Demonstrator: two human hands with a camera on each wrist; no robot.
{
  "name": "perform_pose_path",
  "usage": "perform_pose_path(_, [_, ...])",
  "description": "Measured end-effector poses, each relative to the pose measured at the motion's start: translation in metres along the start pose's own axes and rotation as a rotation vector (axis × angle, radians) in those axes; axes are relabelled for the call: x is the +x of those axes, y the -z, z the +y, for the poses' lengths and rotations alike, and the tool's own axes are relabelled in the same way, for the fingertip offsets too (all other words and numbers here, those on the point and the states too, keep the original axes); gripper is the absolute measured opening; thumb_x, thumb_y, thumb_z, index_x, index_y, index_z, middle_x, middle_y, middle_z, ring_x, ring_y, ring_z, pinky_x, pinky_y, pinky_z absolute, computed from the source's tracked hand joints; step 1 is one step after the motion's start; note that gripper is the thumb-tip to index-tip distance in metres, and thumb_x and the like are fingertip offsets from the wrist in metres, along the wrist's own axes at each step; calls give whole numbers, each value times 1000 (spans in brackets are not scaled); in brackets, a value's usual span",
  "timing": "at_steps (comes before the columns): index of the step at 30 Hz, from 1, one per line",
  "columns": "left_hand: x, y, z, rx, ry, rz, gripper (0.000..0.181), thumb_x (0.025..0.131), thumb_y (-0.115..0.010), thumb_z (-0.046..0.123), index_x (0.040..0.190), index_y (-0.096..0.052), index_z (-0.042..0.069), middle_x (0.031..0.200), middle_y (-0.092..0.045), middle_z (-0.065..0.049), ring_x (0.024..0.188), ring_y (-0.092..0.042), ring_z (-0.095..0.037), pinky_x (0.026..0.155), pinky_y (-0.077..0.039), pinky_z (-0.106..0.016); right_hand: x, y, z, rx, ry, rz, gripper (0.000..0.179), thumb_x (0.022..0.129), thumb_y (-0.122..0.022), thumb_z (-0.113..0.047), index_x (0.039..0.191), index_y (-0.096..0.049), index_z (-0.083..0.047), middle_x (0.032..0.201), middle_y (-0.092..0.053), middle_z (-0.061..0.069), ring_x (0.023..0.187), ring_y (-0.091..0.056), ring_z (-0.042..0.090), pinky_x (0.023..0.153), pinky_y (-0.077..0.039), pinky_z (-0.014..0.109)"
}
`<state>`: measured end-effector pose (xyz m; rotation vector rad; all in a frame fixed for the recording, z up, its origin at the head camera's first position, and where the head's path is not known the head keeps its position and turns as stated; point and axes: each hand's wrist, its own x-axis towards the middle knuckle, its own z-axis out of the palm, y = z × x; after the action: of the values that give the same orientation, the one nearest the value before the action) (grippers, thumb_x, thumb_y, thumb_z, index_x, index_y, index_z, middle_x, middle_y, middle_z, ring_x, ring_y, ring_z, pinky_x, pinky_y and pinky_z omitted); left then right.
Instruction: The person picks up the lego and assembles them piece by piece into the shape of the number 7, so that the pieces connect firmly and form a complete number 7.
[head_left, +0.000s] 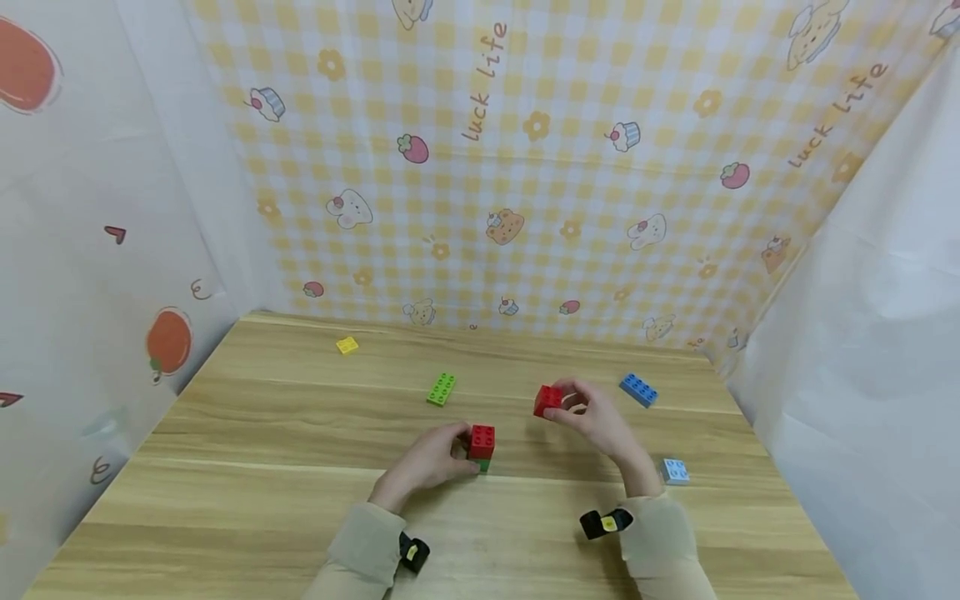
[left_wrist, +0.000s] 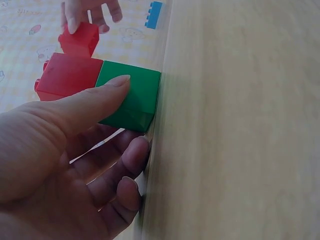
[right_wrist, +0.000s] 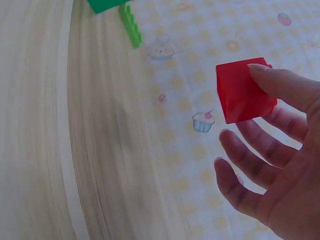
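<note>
On the table, a red brick (head_left: 483,437) sits on top of a green brick (left_wrist: 132,92), forming a small upright stack. My left hand (head_left: 432,458) holds this stack from the left, its thumb lying across the green brick. To the right, my right hand (head_left: 600,421) pinches a second red brick (right_wrist: 245,90) between thumb and fingers. That brick hangs above the table, apart from the stack, with its studs up in the head view. The far side of the stack is hidden in the left wrist view.
Behind the hands lie a light green brick (head_left: 442,389) and a yellow brick (head_left: 347,345). A blue brick (head_left: 639,390) is beyond my right hand, and a pale blue brick (head_left: 675,472) is beside my right wrist. Patterned cloth (head_left: 525,183) walls the table's back.
</note>
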<state>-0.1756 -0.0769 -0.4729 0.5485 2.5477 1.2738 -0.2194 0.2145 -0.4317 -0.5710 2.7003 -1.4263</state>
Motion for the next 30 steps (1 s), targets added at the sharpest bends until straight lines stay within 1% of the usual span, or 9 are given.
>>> perform_pose_path(7, [2,0,0,3,2,2,37,82,-80,14,114,-62,7,96,-61,1,75,-51,-15,64,-43,-31,-8,-17,-21,19,-7,-75,36,87,-76,-24,119,-62,-12,103,-64,3,88,-60,21,70,-52,33])
perform_pose_path(10, [2,1,1,2,-7,3,37,82,-80,14,114,-62,7,96,-62,0,75,-51,-15,64,-43,-32,-8,-25,-29,39,16,-85,35,88,-75,-23,118,-62,-11,104,-64,4,89,-60,21,71,-52,33])
perform_pose_path(14, [0,1,1,1,-20,1,36,82,-80,14,113,-63,7,98,-63,0,75,-51,-15,66,-43,-32,-8,-36,-37,63,46,-100,34,88,-75,-21,118,-62,-10,105,-64,3,91,-60,21,75,-52,34])
perform_pose_path(16, [-2,2,0,-3,-17,-3,36,83,-80,15,114,-63,8,99,-63,0,76,-51,-15,66,-43,-32,-8,-42,-42,75,53,-112,35,88,-76,-21,118,-62,-9,105,-64,3,91,-59,21,77,-51,35])
perform_pose_path(20, [-4,3,-1,-11,-1,-5,36,83,-79,15,115,-63,10,101,-63,1,79,-53,-15,70,-44,-34,-8,-50,-49,108,44,-114,35,87,-77,-22,118,-63,-11,105,-64,1,92,-59,21,78,-51,37])
perform_pose_path(25, [-4,3,-1,0,-18,10,37,83,-79,17,116,-63,10,104,-65,1,87,-57,-17,77,-46,-38,-7,-55,-55,149,31,-113,35,87,-76,-19,119,-63,-12,106,-64,2,94,-58,23,79,-50,41])
perform_pose_path(27, [-4,3,0,2,-34,10,37,83,-79,17,116,-63,10,105,-65,1,87,-57,-16,77,-47,-38,-7,-56,-56,159,32,-109,36,87,-76,-16,120,-63,-11,106,-64,3,94,-58,25,79,-49,41])
perform_pose_path(30, [-4,2,0,-7,-29,4,36,84,-79,18,116,-63,11,103,-65,3,82,-55,-15,74,-46,-35,-7,-59,-57,161,44,-109,36,86,-76,-14,119,-63,-9,107,-64,4,94,-58,26,78,-49,41])
